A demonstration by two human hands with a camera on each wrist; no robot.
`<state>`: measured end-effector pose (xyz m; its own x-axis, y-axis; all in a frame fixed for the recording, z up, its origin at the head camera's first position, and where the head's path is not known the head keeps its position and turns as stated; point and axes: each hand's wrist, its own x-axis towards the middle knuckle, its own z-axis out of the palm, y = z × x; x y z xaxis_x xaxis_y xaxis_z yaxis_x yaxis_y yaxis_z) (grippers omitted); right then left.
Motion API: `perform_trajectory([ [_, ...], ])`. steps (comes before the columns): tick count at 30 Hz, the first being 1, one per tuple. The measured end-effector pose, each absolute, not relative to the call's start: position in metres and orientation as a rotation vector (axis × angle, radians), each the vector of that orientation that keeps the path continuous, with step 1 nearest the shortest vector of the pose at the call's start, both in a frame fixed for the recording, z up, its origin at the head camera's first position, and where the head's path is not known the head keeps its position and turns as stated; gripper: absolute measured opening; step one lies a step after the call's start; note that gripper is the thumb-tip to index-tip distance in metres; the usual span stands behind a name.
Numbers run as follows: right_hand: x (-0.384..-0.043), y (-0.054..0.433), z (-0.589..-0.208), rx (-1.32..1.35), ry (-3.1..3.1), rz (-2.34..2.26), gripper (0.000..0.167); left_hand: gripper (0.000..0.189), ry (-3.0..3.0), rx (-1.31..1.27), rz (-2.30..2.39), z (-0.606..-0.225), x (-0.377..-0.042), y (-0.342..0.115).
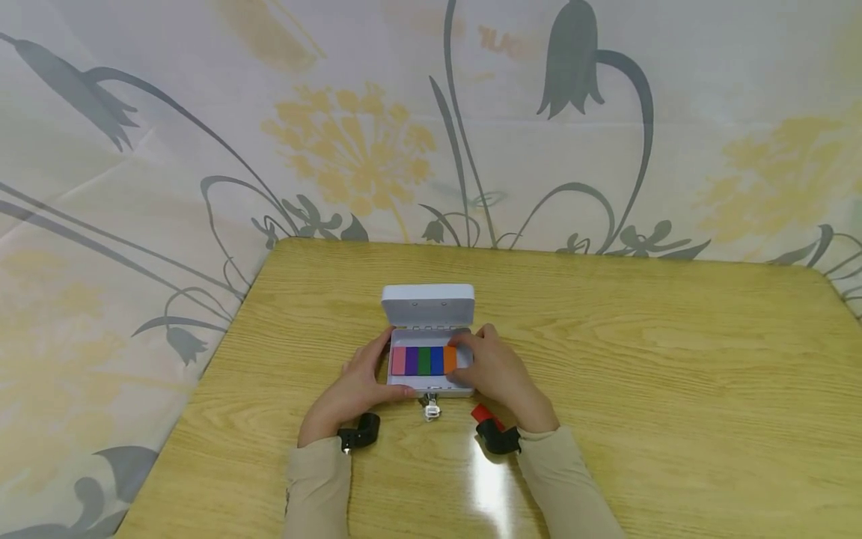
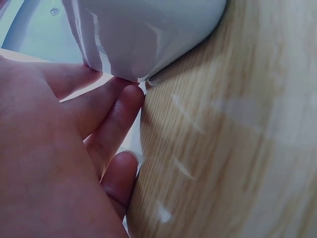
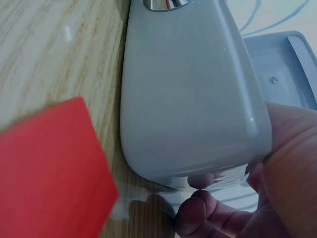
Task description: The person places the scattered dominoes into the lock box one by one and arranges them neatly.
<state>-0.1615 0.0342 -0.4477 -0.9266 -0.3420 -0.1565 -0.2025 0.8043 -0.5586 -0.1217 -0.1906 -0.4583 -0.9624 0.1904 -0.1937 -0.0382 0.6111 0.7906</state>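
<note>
A small white metal box stands on the table with its lid raised. Inside lies a row of coloured blocks: a pink block, a purple block, a green block, a blue block and an orange block at the right end. My right hand reaches over the box's right side, thumb and index finger pinching the ends of the orange block. With thumb on the front rim and fingers along the left wall, my left hand holds the box. Its fingertips touch the wall in the left wrist view.
A red block lies on the wooden table in front of the box, partly behind the right wrist's black camera mount. Keys hang at the box's front lock. Behind the table is a flower-patterned cloth.
</note>
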Motion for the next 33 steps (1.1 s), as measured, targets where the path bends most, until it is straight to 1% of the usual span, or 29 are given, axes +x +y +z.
perform_trajectory([
  [7,-0.162,0.036,-0.448,-0.407,2.741,-0.809,0.044,0.104,2.571,0.132,1.280,-0.458,-0.123,-0.189],
  [14,-0.162,0.039,-0.448,-0.438,2.705,-0.862,0.058,0.103,2.575,0.121,1.273,-0.459,-0.122,-0.189],
  [17,-0.161,0.043,-0.449,-0.451,2.670,-0.913,0.060,0.103,2.571,0.118,1.276,-0.461,-0.122,-0.190],
  [20,-0.162,0.048,-0.448,-0.454,2.618,-0.987,0.057,0.105,2.570,0.116,1.264,-0.462,-0.121,-0.189],
  [27,-0.166,0.061,-0.447,-0.504,2.593,-1.114,0.044,0.105,2.576,0.123,1.264,-0.461,-0.123,-0.188],
  [33,-0.162,0.069,-0.450,-0.558,2.523,-1.191,0.046,0.107,2.585,0.095,1.237,-0.460,-0.122,-0.190],
])
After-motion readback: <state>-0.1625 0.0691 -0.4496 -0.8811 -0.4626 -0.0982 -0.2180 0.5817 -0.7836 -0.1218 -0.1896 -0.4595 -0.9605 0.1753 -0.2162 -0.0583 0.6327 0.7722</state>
